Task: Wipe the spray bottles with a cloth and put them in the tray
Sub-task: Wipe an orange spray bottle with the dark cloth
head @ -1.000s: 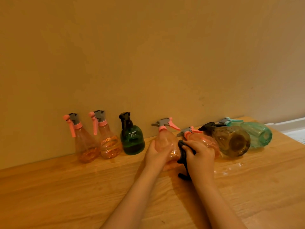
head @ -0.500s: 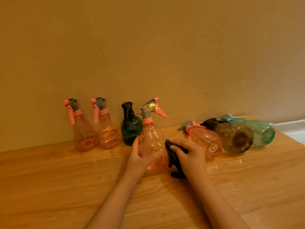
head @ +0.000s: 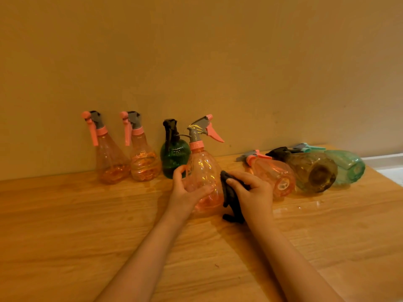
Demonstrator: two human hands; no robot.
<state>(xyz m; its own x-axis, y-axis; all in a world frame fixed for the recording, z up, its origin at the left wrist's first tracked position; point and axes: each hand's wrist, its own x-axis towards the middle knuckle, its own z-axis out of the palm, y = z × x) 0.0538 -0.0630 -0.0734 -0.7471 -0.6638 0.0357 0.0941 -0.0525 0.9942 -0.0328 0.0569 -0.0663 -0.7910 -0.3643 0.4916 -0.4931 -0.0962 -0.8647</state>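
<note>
While my left hand (head: pixel 185 194) grasps the pink bottle (head: pixel 204 171) and my right hand (head: pixel 253 194) clutches the dark cloth (head: pixel 231 199), I see a wooden desk (head: pixel 65 225) against a plain wall (head: pixel 196 62).

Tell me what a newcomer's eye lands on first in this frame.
At centre, the left hand holds a pink spray bottle upright on the wooden table, while the right hand presses a dark cloth to its side. Three bottles stand along the wall at left; three lie tipped at right.

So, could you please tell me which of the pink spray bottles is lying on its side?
The pink bottle right of the right hand, base facing the camera; the other three pink ones stand upright.
</note>
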